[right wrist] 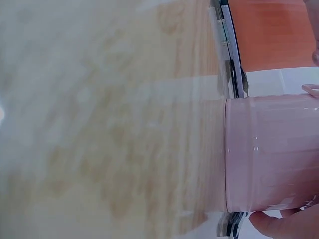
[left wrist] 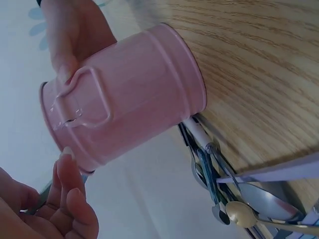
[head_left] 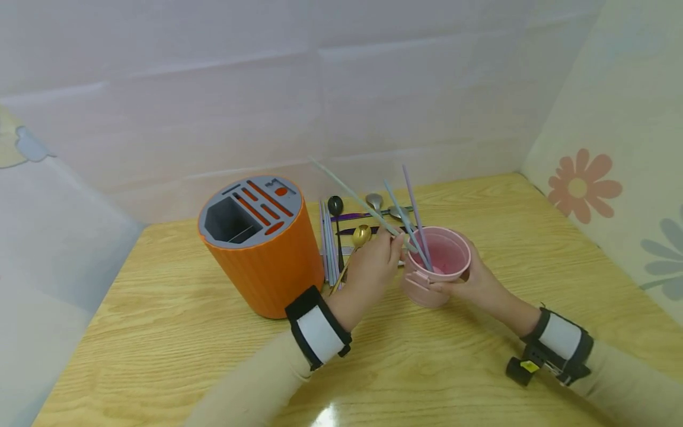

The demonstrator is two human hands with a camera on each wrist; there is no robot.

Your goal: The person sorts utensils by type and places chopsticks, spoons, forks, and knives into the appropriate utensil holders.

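- The left hand (head_left: pixel 373 261), just left of the pink cup (head_left: pixel 425 295), pinches a pale green stick (head_left: pixel 347 188) between thumb and fingers; that stick slants up away from the cup, its lower end at the cup's rim.
- The right hand (head_left: pixel 475 279) grips the cup round its right side, thumb toward the near side.
- The cup stands mouth up; whether its base touches the table (head_left: pixel 459 367) I cannot tell.
- Inside the cup, a blue stick (head_left: pixel 407 223) and a purple stick (head_left: pixel 412 201) lean out past its far rim.
- Left of the cup and beyond it lie a gold spoon (head_left: pixel 362 235), a black spoon (head_left: pixel 335 205), a silver spoon (head_left: pixel 374 200) and a row of sticks (head_left: pixel 329 249).
- Farther left of the cup stands an orange holder (head_left: pixel 277 267) with a slotted grey top.
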